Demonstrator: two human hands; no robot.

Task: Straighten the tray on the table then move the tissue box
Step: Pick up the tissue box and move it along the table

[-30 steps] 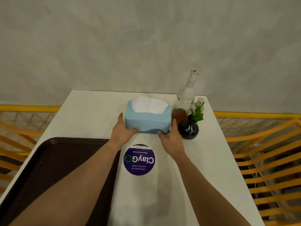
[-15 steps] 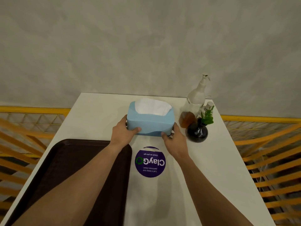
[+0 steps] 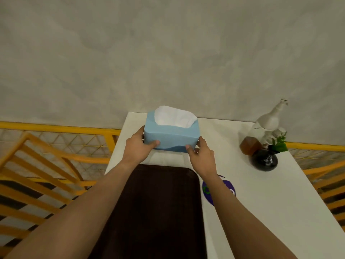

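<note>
Tissue box [image 3: 170,136]: light, soft-sided, likely dents if squeezed, so best held low at both ends w/ gentle pressure. It's at table [image 3: 261,193] far-left corner, 12 o'clock of tray [image 3: 158,212], just beyond its far edge; can't tell if lifted or resting. Left hand [image 3: 138,148] clasps 9 o'clock end, right hand [image 3: 202,156] the 3 o'clock end, thumbs on near face. Vase [image 3: 264,160] & bottle [image 3: 265,128] sit well apart at 3 o'clock.
</note>
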